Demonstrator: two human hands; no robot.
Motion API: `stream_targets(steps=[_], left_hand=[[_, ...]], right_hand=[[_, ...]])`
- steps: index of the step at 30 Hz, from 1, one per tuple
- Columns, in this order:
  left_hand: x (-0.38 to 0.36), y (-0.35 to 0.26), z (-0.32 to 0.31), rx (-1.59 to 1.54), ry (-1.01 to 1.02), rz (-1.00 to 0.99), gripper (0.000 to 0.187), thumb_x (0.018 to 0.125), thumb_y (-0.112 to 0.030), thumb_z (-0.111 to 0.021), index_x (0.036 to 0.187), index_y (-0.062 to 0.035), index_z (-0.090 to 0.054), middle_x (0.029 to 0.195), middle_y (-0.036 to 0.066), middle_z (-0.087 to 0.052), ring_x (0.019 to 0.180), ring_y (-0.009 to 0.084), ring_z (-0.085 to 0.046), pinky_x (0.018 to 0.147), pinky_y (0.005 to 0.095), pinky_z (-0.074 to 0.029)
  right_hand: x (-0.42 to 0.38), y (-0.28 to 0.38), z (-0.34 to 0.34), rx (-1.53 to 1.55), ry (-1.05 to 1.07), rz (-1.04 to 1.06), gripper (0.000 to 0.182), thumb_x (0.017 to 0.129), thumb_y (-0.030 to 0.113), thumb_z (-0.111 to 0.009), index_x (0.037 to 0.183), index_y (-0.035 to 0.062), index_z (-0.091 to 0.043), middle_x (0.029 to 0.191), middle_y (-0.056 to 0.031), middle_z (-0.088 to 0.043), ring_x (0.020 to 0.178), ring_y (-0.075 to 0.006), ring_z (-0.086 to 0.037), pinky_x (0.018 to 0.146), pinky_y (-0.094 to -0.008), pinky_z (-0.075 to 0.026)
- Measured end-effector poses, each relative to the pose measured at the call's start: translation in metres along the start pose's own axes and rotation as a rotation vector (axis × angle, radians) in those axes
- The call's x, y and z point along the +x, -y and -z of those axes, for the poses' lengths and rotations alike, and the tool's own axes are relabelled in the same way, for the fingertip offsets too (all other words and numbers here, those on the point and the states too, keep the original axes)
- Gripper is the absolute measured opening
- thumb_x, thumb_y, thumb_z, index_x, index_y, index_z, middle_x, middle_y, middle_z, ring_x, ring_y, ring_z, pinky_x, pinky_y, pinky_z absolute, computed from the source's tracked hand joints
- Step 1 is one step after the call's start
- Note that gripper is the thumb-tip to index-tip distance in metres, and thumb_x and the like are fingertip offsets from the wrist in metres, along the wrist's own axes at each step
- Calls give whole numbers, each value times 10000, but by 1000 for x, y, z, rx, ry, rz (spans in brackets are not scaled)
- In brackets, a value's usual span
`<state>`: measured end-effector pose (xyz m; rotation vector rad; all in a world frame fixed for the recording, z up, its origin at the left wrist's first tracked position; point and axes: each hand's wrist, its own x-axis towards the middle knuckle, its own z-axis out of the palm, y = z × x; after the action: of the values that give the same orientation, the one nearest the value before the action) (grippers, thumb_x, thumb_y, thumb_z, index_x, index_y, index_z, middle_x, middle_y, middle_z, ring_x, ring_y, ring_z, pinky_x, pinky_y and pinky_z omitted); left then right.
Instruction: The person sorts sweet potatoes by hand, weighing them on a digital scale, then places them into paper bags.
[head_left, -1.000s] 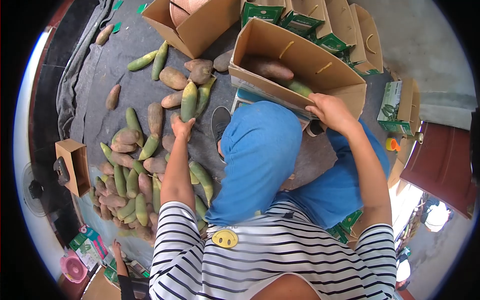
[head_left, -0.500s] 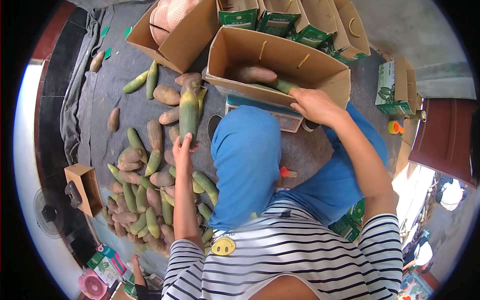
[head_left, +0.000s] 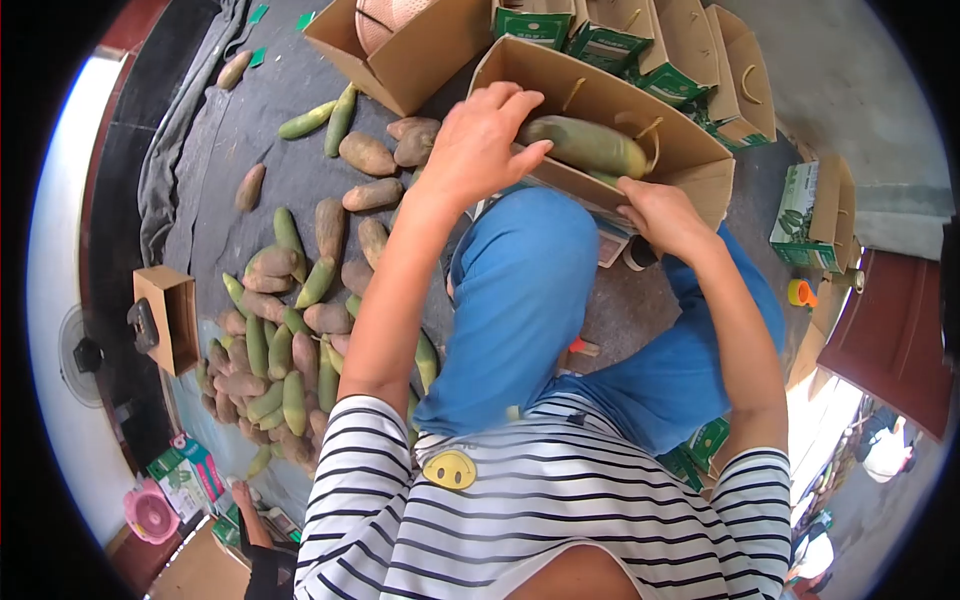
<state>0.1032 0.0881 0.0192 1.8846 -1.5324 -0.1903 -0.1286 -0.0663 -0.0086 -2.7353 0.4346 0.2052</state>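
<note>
From the head cam: the long green root vegetable (head_left: pixel 585 145) lies inside the open cardboard box (head_left: pixel 705 180), stretched along its long side, a bit blurry but smooth-looking and rounded at the yellower end. That end sits right by a twisted rope handle (head_left: pixel 650 135) on the far wall. Plain brown board in there, with a second yellowish handle nearer the far-left corner.

Left hand (head_left: pixel 485 140) is over the box's near-left corner, fingers spread and empty — can't tell if it's actually brushing the cardboard. Right hand (head_left: pixel 668 215) has the near edge pinched toward the near-right corner, fingertips over the rim.

Dark cloth floor cover (head_left: pixel 205 160) looks dusty and matte, rumpled into soft folds along its left edge. The heap of roots (head_left: pixel 265 370) toward its near-left corner is a mix: slick green cylinders, fat dull pinkish-brown ones with tapering tips. A few loose ones are scattered nearer the far edge.

Behind the open box there's a row of cartons (head_left: pixel 680 85) with green printed ends, and left of those a bigger plain box (head_left: pixel 430 60) holding something pink and woven (head_left: pixel 388 18).
</note>
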Motion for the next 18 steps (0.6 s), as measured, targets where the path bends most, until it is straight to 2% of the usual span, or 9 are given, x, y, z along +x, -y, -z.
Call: stream_targets(steps=[3, 5, 7, 8, 9, 10, 11, 16, 18], left_hand=[[-27, 18, 0, -99, -257, 20, 403, 817, -207, -690, 1154, -18, -577, 1090, 155, -602, 1001, 312, -592, 872, 385, -475], [-73, 55, -10, -267, -276, 270, 346, 828, -172, -688, 1113, -2, -591, 1030, 166, -613, 930, 292, -609, 815, 366, -485], [-143, 98, -30, -130, -182, 474, 299, 845, -187, -668, 1068, -1, -597, 1000, 180, -611, 890, 307, -610, 787, 378, -489], [-176, 106, -34, 32, 72, 669, 283, 851, -218, -652, 1017, 4, -594, 983, 202, -615, 887, 339, -612, 766, 414, -490], [-228, 125, -55, 163, 195, 710, 327, 822, -268, -672, 987, 1, -588, 987, 220, -618, 918, 371, -605, 776, 448, -488], [-273, 138, -70, 227, 499, 806, 398, 778, -312, -702, 1005, -5, -591, 1011, 233, -618, 944, 393, -600, 804, 458, -489], [-319, 147, -86, 191, 671, 770, 445, 760, -337, -711, 1044, -14, -596, 994, 233, -624, 945, 389, -609, 812, 449, -497], [-434, 136, -129, -133, 508, 1363, 458, 770, -352, -692, 1038, 15, -635, 1017, 254, -653, 940, 378, -642, 795, 408, -508], [-473, 139, -152, -124, 341, 1521, 436, 762, -328, -726, 959, 53, -652, 924, 222, -685, 878, 345, -668, 794, 397, -510]], right_hand=[[1, -10, -9, 19, 13, -17, 172, 872, 143, -594, 972, 30, -510, 788, -226, -625, 799, -416, -608, 686, -501, -477], [0, -8, -9, -4, -15, -25, 173, 881, 150, -587, 979, 33, -508, 787, -226, -626, 797, -417, -609, 684, -502, -477], [1, -9, -5, -33, 5, -38, 180, 895, 166, -574, 989, 31, -501, 794, -225, -629, 811, -415, -610, 696, -504, -476], [2, -9, -5, -30, 4, -31, 180, 896, 166, -573, 989, 30, -499, 803, -226, -629, 818, -414, -610, 702, -504, -474], [1, -7, -5, -28, 3, -25, 181, 897, 166, -572, 989, 30, -498, 812, -227, -630, 825, -413, -609, 708, -505, -473], [1, -6, -4, -29, 0, -22, 181, 897, 166, -571, 989, 29, -496, 821, -228, -630, 832, -413, -609, 714, -505, -472], [1, -1, -1, -30, 11, -40, 188, 891, 162, -581, 989, 28, -491, 856, -231, -630, 852, -411, -605, 724, -504, -466], [1, -4, -3, 4, -13, -32, 202, 886, 162, -587, 1014, 35, -494, 884, -224, -628, 880, -413, -593, 726, -500, -459], [2, -5, -3, 5, -24, -22, 206, 887, 163, -587, 1018, 36, -492, 887, -223, -626, 883, -416, -589, 726, -499, -455]])
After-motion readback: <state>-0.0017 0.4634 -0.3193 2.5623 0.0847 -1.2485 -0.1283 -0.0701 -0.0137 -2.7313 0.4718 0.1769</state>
